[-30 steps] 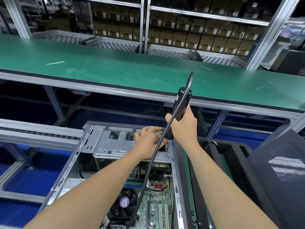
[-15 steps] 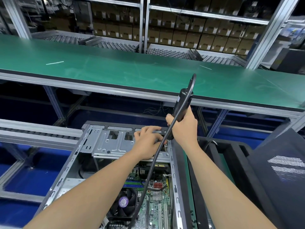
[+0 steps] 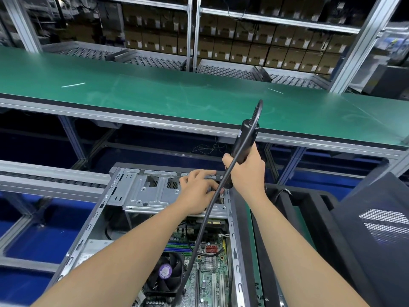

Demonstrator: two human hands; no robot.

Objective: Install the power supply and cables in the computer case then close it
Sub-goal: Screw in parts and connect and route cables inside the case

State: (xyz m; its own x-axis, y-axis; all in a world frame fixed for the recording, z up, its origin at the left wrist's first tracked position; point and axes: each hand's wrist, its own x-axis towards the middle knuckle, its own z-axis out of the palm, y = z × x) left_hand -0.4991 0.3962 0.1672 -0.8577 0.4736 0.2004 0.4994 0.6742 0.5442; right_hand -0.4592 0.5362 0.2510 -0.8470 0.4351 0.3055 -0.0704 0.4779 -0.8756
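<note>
Roller track (image 3: 55, 178) runs left, apart from the open computer case (image 3: 94, 218) rim. Left hand (image 3: 198, 191) rests on the drive cage (image 3: 150, 193) at the far right corner, fingers bent; cannot tell if pinching. Right hand (image 3: 247, 173) clamps the near-upright electric screwdriver (image 3: 244, 142), tip at that corner. Side panel (image 3: 376, 240) lies well right.

1 head-worn wide-angle view looks forward and down, close above the open computer case (image 3: 141, 192).

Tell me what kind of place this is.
Most likely a computer assembly line in a factory: a long green conveyor belt runs across the view, shelves behind it hold rows of cardboard boxes, and an open computer case sits at the station with a corded electric screwdriver held over it.
</note>
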